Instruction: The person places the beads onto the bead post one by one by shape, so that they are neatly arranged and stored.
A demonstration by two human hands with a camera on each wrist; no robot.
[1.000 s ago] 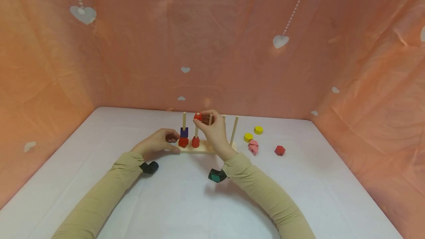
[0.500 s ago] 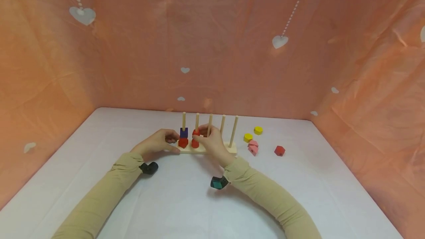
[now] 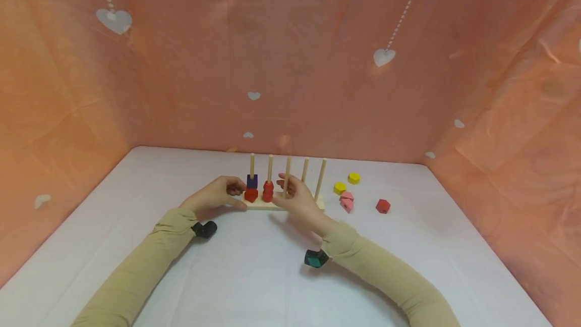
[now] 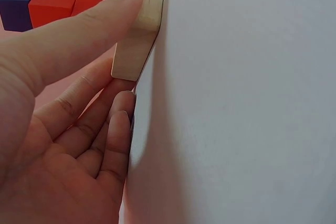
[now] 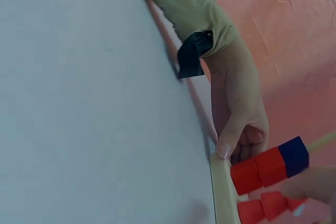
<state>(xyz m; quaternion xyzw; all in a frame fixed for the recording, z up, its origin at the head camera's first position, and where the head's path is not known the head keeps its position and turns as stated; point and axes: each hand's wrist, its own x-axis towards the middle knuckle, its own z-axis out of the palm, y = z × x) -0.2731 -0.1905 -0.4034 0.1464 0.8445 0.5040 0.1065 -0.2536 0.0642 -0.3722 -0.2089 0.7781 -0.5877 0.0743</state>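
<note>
My left hand (image 3: pixel 212 197) grips the left end of a wooden peg stand (image 3: pixel 263 207); in the left wrist view its thumb lies on the base (image 4: pixel 149 19), with fingers behind the end. The leftmost peg bears two red blocks (image 5: pixel 258 170) below a dark blue block (image 3: pixel 251 181). On the second peg sits a stack of red rounded beads (image 3: pixel 268 191). Just right of that stack is my right hand (image 3: pixel 300 200), fingers and thumb spread apart with nothing between them, partly covering the base and the middle pegs. Only some of its fingers (image 5: pixel 315 184) show in the right wrist view.
Right of the stand lie two yellow hexagonal beads (image 3: pixel 340 188), two pink beads (image 3: pixel 347 205) and, farther right, a red bead (image 3: pixel 383 206). The three right-hand pegs (image 3: pixel 320 180) carry no beads that I can see. A pink cloth (image 3: pixel 290 64) hangs behind the white table (image 3: pixel 245 276).
My right hand brought a red bead down the second peg onto the stack, let go of it and drew back to the right. The left hand stayed on the stand.
</note>
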